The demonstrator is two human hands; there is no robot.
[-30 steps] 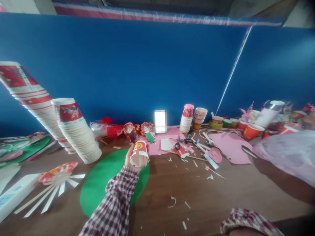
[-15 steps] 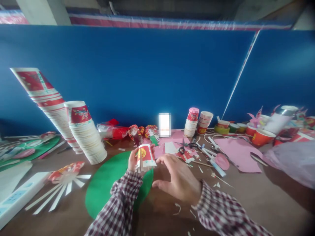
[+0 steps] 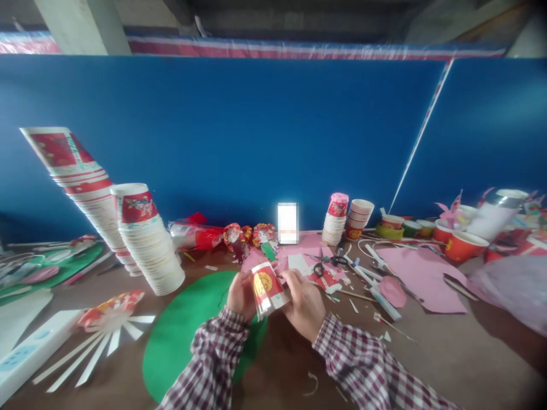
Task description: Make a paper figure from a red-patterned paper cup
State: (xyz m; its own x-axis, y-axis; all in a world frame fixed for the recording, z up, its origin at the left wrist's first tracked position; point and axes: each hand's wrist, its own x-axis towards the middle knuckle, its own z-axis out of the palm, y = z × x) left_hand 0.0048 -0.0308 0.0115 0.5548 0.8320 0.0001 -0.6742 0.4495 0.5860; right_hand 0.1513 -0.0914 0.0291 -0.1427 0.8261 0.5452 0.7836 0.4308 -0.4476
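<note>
Held up above the table between my two hands is a red and white paper cup (image 3: pixel 268 287) with a gold emblem, its wall slit into strips at the near end. My left hand (image 3: pixel 241 295) is closed around the cup's left side. On the other side my right hand (image 3: pixel 302 300) grips its right edge, thumb and fingers closed on the paper; some fingertips are hidden behind the cup. Below and to the left lies a green paper circle (image 3: pixel 171 336). Beyond the cup are pink paper sheets (image 3: pixel 304 240) and black-handled scissors (image 3: pixel 327 259).
Tall stacks of paper cups (image 3: pixel 149 250) lean at the left, by a cut-up cup with splayed strips (image 3: pixel 113 319) and a white power strip (image 3: pixel 38 347). Shorter cup stacks (image 3: pixel 359 216) stand at the back. A glue gun (image 3: pixel 374 285) and a pink sheet (image 3: pixel 421 279) lie right.
My right hand has moved left and closed on the cup's right edge; before, it was open and apart. The cup has shifted slightly right and tilted. The view has dipped a little.
</note>
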